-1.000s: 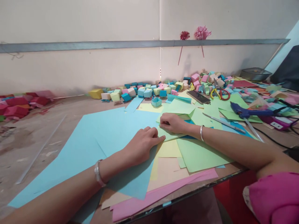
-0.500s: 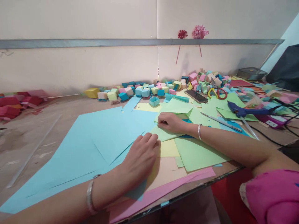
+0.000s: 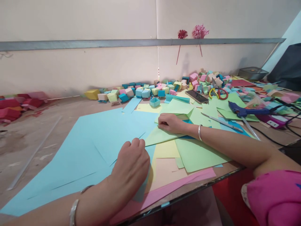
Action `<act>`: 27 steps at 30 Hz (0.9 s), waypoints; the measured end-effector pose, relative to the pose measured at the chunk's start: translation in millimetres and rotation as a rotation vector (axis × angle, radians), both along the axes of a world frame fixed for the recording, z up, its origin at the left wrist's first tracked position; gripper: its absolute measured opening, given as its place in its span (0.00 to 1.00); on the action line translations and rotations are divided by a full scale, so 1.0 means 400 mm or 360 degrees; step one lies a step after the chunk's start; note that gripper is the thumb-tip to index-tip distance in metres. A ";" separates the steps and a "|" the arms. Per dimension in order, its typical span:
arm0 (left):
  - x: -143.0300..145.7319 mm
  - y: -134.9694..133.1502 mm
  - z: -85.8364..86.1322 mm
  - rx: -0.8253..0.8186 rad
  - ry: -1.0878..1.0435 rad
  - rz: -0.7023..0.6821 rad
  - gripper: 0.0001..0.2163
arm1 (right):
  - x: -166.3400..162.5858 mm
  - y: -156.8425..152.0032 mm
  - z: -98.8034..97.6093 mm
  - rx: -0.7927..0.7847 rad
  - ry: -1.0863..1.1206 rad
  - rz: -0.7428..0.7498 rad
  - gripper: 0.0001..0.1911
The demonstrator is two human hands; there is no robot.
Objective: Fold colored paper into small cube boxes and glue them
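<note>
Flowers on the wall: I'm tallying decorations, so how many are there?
2: a red flower and, right of it, a larger pink flower, both at the grey bar, stems showing below it. None seem hidden.

My left hand (image 3: pixel 133 171) could pass leftward over the low light-blue paper (image 3: pixel 80 147); rightward, my right forearm (image 3: pixel 223 142) and the blue glue gun (image 3: pixel 249 111) block me.

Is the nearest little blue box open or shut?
Open: the nearest blue box shows its hollow inside, with no lid across its top.
</note>
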State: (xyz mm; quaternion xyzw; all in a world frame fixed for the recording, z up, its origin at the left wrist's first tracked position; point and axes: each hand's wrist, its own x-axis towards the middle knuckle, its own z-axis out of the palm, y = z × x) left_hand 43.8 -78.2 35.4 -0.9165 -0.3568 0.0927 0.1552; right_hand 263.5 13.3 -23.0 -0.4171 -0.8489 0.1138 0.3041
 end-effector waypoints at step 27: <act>0.036 0.035 -0.053 -0.0088 -0.0332 -0.0385 0.07 | -0.024 -0.020 0.013 0.0107 -0.0035 -0.0245 0.07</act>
